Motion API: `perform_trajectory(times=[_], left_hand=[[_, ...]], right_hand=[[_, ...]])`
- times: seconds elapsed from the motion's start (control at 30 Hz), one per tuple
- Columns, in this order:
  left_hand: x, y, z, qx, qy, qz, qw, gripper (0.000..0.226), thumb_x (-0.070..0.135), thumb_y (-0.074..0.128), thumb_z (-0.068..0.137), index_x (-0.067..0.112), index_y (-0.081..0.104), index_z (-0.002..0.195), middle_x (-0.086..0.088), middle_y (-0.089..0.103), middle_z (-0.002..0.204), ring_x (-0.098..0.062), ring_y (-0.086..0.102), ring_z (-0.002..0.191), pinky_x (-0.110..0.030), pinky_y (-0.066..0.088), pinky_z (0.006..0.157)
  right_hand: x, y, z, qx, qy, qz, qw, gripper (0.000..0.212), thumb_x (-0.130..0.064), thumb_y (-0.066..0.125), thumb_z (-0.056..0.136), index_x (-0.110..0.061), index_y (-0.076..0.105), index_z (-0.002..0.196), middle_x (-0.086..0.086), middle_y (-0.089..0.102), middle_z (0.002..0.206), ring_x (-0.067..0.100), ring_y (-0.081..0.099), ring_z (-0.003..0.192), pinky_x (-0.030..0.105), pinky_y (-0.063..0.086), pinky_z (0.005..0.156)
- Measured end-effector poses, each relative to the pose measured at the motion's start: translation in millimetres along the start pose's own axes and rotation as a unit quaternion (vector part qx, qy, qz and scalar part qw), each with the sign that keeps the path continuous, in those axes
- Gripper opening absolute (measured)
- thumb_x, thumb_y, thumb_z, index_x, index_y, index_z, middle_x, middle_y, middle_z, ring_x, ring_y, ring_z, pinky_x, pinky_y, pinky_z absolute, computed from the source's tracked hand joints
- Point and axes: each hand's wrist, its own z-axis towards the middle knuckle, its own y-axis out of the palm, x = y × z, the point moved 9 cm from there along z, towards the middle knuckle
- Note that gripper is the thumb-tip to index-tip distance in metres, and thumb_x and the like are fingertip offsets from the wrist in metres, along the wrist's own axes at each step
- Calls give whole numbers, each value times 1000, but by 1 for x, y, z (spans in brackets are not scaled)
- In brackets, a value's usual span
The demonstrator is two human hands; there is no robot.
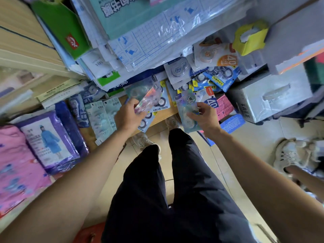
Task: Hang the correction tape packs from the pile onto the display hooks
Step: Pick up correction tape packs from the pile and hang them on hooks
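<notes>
A pile of correction tape packs (pixel 206 74) lies on a low shelf ahead of me, blue, white and orange cards overlapping. My left hand (pixel 128 116) grips a shiny holographic pack (pixel 147 95) lifted over a card marked VALUE PACK (pixel 160 106). My right hand (pixel 205 118) pinches another holographic pack (pixel 187 106) by its right edge. Pale green packs (pixel 101 118) lie to the left of my left hand. No display hooks are in view.
Stacked paper and plastic sleeves (pixel 149 37) overhang the pile from behind. A grey box (pixel 270 97) sits right, a yellow tissue box (pixel 250 37) above it. Purple and pink raincoat packs (pixel 49 141) lie left. My dark trousers (pixel 166 190) fill the middle; another person's shoe (pixel 289 155) is right.
</notes>
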Motion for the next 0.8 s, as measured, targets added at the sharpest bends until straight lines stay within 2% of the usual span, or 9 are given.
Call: perform_trajectory(times=[0.1, 0.17, 0.27, 0.37, 0.47, 0.57, 0.67, 0.7, 0.8], left_hand=[[13, -44, -44, 9, 10, -41, 999, 40, 44, 77, 77, 25, 63, 109, -1, 73, 96, -28, 67, 86, -38, 53, 71], [23, -77, -71, 29, 16, -80, 996, 47, 53, 70, 70, 25, 63, 107, -2, 72, 93, -28, 66, 84, -41, 55, 71], [42, -132, -109, 76, 31, -116, 990, 51, 59, 64, 67, 25, 63, 105, 0, 72, 90, -28, 67, 82, -43, 55, 71], [59, -185, -142, 132, 45, -144, 980, 42, 49, 74, 72, 23, 63, 103, 4, 69, 83, -24, 65, 78, -39, 52, 66], [74, -237, -172, 186, 64, -165, 967, 32, 36, 80, 77, 24, 63, 100, 6, 68, 79, -21, 64, 73, -33, 45, 60], [84, -299, -203, 254, 108, -198, 940, 37, 51, 70, 71, 25, 61, 96, 6, 65, 71, -19, 63, 67, -33, 47, 59], [89, -362, -231, 327, 142, -223, 907, 36, 51, 67, 71, 27, 60, 97, 7, 63, 68, -13, 58, 62, -38, 51, 60], [90, -383, -242, 352, 154, -234, 893, 36, 51, 68, 71, 28, 60, 98, 8, 63, 69, -12, 57, 62, -38, 51, 61], [91, -440, -270, 411, 200, -267, 849, 41, 53, 70, 74, 28, 60, 105, 9, 66, 84, -15, 61, 74, -43, 53, 70]], right_hand=[[-49, -19, -29, 1, -79, -48, 996, 26, -13, 80, 78, -16, 69, 100, -5, 64, 76, -6, 55, 58, 9, 40, 55], [-82, -30, -51, -3, -132, -68, 989, 21, -11, 79, 78, -23, 62, 85, -9, 52, 63, -2, 47, 50, 12, 33, 48], [-135, -45, -90, -5, -213, -66, 975, 23, -13, 77, 76, -28, 59, 77, -3, 47, 62, 10, 37, 57, 26, 30, 55], [-190, -58, -131, -8, -278, -33, 960, 19, -13, 78, 79, -23, 67, 90, -10, 58, 70, 4, 45, 62, 19, 37, 59], [-251, -68, -173, -4, -349, -6, 937, 24, -11, 77, 81, -30, 63, 87, -19, 60, 70, -2, 51, 63, 12, 38, 60], [-311, -79, -223, 3, -410, 44, 911, 21, -14, 77, 84, -17, 68, 102, -12, 68, 83, 0, 57, 72, 20, 45, 65], [-372, -86, -276, 3, -483, 65, 873, 18, -12, 75, 87, -15, 67, 102, -20, 66, 80, -4, 56, 72, 17, 43, 64], [-391, -87, -296, 5, -510, 68, 858, 19, -13, 75, 87, -14, 67, 104, -19, 67, 81, -2, 57, 73, 19, 45, 64], [-440, -89, -344, 23, -569, 69, 819, 30, -23, 77, 86, -15, 66, 112, 1, 69, 92, 21, 62, 81, 45, 51, 70]])
